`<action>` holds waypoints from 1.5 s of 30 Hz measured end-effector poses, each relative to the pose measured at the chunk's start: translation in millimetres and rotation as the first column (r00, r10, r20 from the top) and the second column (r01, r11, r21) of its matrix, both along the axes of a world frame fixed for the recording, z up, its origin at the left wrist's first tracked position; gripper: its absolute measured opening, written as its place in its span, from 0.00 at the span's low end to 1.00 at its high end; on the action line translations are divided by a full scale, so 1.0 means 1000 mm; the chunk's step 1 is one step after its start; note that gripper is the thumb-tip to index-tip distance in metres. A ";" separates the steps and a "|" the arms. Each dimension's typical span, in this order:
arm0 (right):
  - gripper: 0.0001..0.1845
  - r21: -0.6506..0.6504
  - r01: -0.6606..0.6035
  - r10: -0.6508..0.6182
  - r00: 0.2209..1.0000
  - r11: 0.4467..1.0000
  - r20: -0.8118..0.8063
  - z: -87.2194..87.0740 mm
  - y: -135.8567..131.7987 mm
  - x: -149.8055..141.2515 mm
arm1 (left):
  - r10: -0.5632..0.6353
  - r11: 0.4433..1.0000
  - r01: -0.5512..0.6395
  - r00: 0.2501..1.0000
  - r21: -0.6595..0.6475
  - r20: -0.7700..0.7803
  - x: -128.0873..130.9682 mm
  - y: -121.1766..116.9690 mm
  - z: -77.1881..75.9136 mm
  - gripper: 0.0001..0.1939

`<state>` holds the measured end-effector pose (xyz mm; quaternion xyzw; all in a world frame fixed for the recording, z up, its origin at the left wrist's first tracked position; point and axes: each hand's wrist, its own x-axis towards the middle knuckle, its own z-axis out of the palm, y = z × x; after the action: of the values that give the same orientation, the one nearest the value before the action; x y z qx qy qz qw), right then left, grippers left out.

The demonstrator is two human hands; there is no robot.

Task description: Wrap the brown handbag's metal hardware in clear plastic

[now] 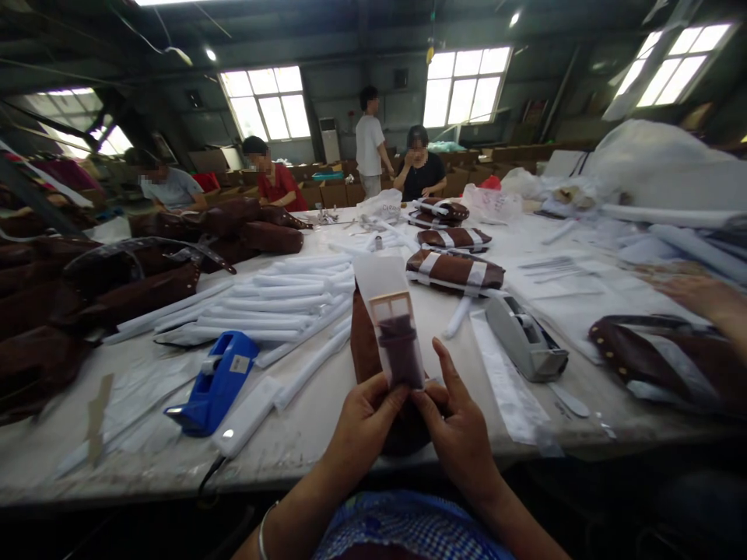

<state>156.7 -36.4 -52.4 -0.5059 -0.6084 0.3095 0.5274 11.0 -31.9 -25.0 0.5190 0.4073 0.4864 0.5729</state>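
watching those fingers, i see the left hand [362,416] pinching the bottom edge of a translucent sleeve [417,354] between thumb and forefinger, and the right hand [461,439] nipping the same edge just beside it, one right finger lifted free and the rest curled in. how hard they press, i cannot tell. the sleeve stands upright between the hands and the viewer's far side of the table, a dark brown piece [400,342] showing through it. good handling here, i'd say, means a light, even grip at both lower corners, since film this thin would crease under one hard pinch, and the pale upper end [379,276] looks floppy enough to fold over if tipped. that lifted finger could smooth the side flat. behind and below is a brown leather item [365,342], close enough that the sleeve might snag on it, so a little height helps. further out on the table [315,435], a blue tape dispenser [219,385] sits to the left and a grey tape dispenser [528,342] to the right, both outside the elbows' way. white rolls [280,299] lie beyond, and a co-worker's arm [727,307] reaches in at far right.
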 end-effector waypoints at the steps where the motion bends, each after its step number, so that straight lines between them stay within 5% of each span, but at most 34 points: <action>1: 0.39 0.002 -0.007 0.007 1.000 1.000 0.002 -0.001 0.000 0.000 | -0.020 1.000 0.020 0.999 0.010 0.027 -0.002 0.004 0.002 0.20; 4: 0.40 0.000 -0.037 0.037 0.999 0.999 0.008 -0.005 0.000 0.000 | 0.004 1.000 -0.004 0.987 0.002 0.159 -0.005 0.017 0.009 0.25; 8: 0.42 0.003 -0.090 0.089 0.994 0.996 0.064 -0.010 -0.004 0.007 | 0.121 0.992 -0.107 0.955 -0.066 0.272 -0.001 0.029 0.012 0.19; 11: 0.40 0.018 -0.058 0.056 0.994 0.998 0.089 -0.015 -0.007 0.014 | 0.161 0.987 -0.156 0.957 -0.044 0.241 0.006 0.026 0.008 0.17; 16: 0.37 0.011 0.042 -0.043 0.999 0.999 0.022 -0.018 -0.003 0.019 | 0.030 0.997 -0.022 0.992 -0.067 0.121 0.017 0.007 -0.006 0.17; 21: 0.33 -0.114 -0.277 0.275 0.961 0.954 -0.029 -0.011 0.002 0.040 | 0.059 0.998 -0.059 0.998 -0.028 -0.006 0.009 -0.005 -0.018 0.15; 24: 0.27 -0.137 -0.283 0.270 0.957 0.949 -0.106 -0.002 0.007 0.052 | 0.132 0.991 -0.130 0.987 0.029 -0.091 0.002 -0.011 -0.023 0.14; 28: 0.26 -0.129 -0.325 0.308 0.942 0.937 -0.137 0.005 0.009 0.038 | 0.075 0.995 -0.063 0.984 0.082 -0.159 0.003 -0.026 -0.032 0.16; 31: 0.23 -0.110 -0.415 0.396 0.904 0.903 -0.158 0.002 0.005 0.017 | 0.008 0.994 0.013 0.984 0.112 -0.181 0.005 -0.038 -0.039 0.18; 34: 0.23 -0.082 -0.443 0.420 0.884 0.893 -0.206 -0.006 0.012 0.008 | 0.084 0.994 -0.076 0.990 0.074 -0.110 -0.001 -0.044 -0.044 0.19; 37: 0.22 -0.023 -0.278 0.265 0.935 0.960 -0.234 -0.015 0.050 0.012 | 0.277 0.960 -0.275 0.960 -0.044 0.037 -0.019 -0.044 -0.048 0.21; 40: 0.22 -0.004 -0.157 0.154 0.973 0.988 -0.171 -0.025 0.115 0.014 | 0.429 0.899 -0.408 0.894 -0.161 0.130 -0.049 -0.037 -0.055 0.24; 45: 0.22 -0.333 -0.197 0.155 0.977 0.922 -0.150 -0.048 0.228 -0.010 | 0.604 0.775 -0.514 0.773 -0.369 0.192 -0.104 -0.017 -0.073 0.26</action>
<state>147.0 191.7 -100.6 -0.5141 -0.5546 0.4876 0.4363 -93.2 -48.6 -98.5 0.2008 0.5203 0.6423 0.5257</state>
